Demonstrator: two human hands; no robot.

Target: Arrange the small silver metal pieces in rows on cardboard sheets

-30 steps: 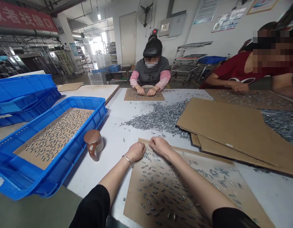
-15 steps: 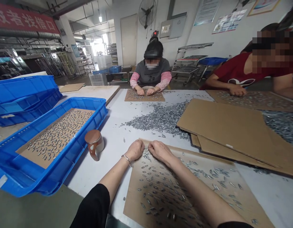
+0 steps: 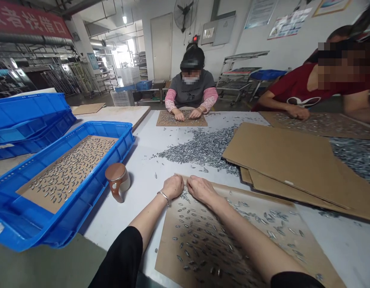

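Note:
A brown cardboard sheet [image 3: 173, 248] lies in front of me, with many small grey metal pieces spread over it. At its far left corner my left hand [image 3: 173, 186] is closed, fingertips hidden, a bracelet on the wrist. Just to the right, nearly touching it, my right hand [image 3: 200, 189] is also closed over the sheet's far edge. A few metal pieces [image 3: 185, 196] lie right below the two hands. What the fingers pinch is too small to see. Beyond the hands spreads a large pile of grey metal pieces [image 3: 199, 147].
On the left, a blue tray [image 3: 65, 228] holds a cardboard sheet with pieces, beside a brown-lidded mug [image 3: 117, 180]. Stacked blue trays [image 3: 29, 116] stand behind. Cardboard sheets [image 3: 281, 156] lie at right. One person [image 3: 191, 88] sits opposite, another [image 3: 317, 88] at right.
My left wrist and forearm have shifted slightly right. The person opposite has moved the hands slightly apart. My right hand stays in nearly the same place.

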